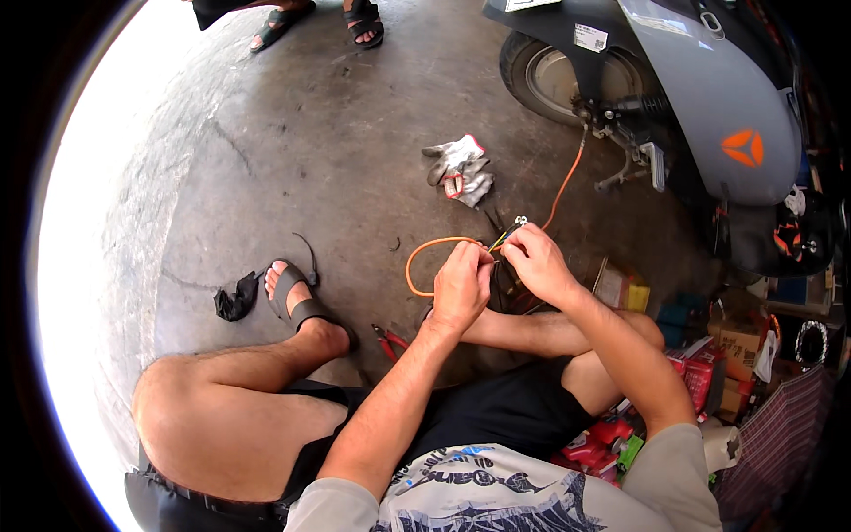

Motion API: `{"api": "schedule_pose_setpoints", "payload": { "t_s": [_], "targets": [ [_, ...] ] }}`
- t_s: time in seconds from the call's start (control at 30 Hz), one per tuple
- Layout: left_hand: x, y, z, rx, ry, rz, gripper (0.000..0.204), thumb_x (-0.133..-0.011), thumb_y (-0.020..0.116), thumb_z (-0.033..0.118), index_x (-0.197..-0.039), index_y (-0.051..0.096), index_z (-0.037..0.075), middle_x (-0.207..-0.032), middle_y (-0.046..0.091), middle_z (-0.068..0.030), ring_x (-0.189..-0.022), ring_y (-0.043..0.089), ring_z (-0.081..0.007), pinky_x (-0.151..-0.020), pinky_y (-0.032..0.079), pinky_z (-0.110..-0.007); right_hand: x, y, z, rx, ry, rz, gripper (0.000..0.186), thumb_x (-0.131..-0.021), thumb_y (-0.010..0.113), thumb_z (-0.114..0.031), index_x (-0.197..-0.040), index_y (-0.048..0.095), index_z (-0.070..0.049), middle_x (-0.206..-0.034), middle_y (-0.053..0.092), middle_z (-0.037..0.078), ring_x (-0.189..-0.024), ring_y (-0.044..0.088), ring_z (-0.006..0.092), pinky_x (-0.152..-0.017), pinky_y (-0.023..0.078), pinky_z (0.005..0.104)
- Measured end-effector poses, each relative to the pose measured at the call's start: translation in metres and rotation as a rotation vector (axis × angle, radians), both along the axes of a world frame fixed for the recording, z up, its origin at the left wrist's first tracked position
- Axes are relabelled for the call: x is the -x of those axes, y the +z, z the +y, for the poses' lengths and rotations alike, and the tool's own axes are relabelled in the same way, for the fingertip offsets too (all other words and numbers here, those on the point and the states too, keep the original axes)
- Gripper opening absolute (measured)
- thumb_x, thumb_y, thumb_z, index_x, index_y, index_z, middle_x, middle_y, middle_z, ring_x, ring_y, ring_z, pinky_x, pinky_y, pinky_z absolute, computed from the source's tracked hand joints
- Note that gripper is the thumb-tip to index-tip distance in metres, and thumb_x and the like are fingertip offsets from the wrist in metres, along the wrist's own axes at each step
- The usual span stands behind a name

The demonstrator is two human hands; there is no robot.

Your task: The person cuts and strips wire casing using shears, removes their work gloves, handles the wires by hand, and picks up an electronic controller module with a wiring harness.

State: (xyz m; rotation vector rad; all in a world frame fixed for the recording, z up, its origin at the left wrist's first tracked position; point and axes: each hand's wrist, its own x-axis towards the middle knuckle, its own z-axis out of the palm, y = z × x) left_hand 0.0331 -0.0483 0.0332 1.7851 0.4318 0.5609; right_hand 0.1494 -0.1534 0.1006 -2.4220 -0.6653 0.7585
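My left hand (463,282) is closed in a pinch around thin wires where an orange cable (411,264) loops out to its left. Close beside it, my right hand (541,266) also pinches the wires, its fingertips almost meeting the left ones. Between the hands shows a short run of thin wires (502,239), some yellowish and dark. Small pale metal ends (521,221) stick up just beyond the right fingertips. Another orange cable (568,179) runs from behind the right hand up to the scooter (727,97). The exact grip points are hidden by my fingers.
White-and-grey work gloves (459,170) lie on the concrete floor ahead. Red-handled pliers (388,340) rest near my left forearm. A crumpled black piece (238,298) lies by my left foot. Boxes (743,344) and a folded umbrella (780,434) crowd the right. Another person's sandalled feet (363,25) stand far off.
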Motion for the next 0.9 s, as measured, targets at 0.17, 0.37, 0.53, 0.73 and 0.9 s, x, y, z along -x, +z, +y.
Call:
{"api": "schedule_pose_setpoints", "payload": {
  "t_s": [0.17, 0.37, 0.53, 0.73, 0.9],
  "targets": [
    [0.001, -0.008, 0.002, 0.045, -0.038, -0.008, 0.01, -0.082, 0.065, -0.004, -0.089, 0.059, 0.0, -0.092, 0.062, -0.0146, -0.084, 0.064, -0.0337, -0.073, 0.051, -0.041, 0.004, 0.022, 0.004, -0.139, 0.554, -0.553, 0.018, -0.074, 0.071, -0.006, -0.089, 0.061, -0.004, -0.096, 0.058, 0.008, -0.098, 0.056, 0.0288, -0.088, 0.045, 0.0412],
    [0.0, -0.002, 0.0, 0.1, -0.08, 0.015, 0.011, -0.08, 0.066, -0.006, -0.088, 0.059, -0.001, -0.092, 0.063, -0.0151, -0.084, 0.063, -0.0329, -0.073, 0.051, -0.04, -0.006, 0.02, 0.003, -0.177, 0.74, -0.677, 0.011, -0.077, 0.068, -0.01, -0.082, 0.061, -0.005, -0.094, 0.058, 0.008, -0.095, 0.057, 0.0271, -0.089, 0.044, 0.0418],
    [0.0, -0.003, 0.0, 0.063, -0.071, 0.007, 0.012, -0.08, 0.067, -0.006, -0.087, 0.059, -0.001, -0.093, 0.063, -0.0152, -0.085, 0.064, -0.0329, -0.073, 0.052, -0.04, 0.0, 0.009, 0.006, -0.107, 0.554, -0.502, 0.009, -0.076, 0.066, -0.011, -0.076, 0.064, -0.002, -0.093, 0.062, 0.01, -0.093, 0.059, 0.0296, -0.087, 0.045, 0.0419],
    [0.0, -0.003, -0.004, 0.086, -0.084, 0.029, 0.013, -0.079, 0.067, -0.005, -0.086, 0.058, 0.0, -0.096, 0.065, -0.0151, -0.089, 0.065, -0.033, -0.075, 0.052, -0.04, -0.015, -0.004, 0.009, 0.265, 0.112, 0.102, 0.02, -0.077, 0.06, -0.016, -0.072, 0.068, 0.002, -0.088, 0.066, 0.021, -0.089, 0.064, 0.0359, -0.08, 0.049, 0.0457],
    [-0.001, -0.013, -0.001, 0.085, -0.071, 0.009, 0.013, -0.08, 0.068, -0.005, -0.087, 0.058, 0.0, -0.095, 0.065, -0.0149, -0.088, 0.066, -0.0311, -0.072, 0.053, -0.039, -0.001, 0.015, 0.0, -0.134, 0.37, -0.432, 0.011, -0.079, 0.067, -0.008, -0.088, 0.062, -0.004, -0.096, 0.059, 0.009, -0.096, 0.057, 0.0294, -0.085, 0.045, 0.0405]
  ]
}}
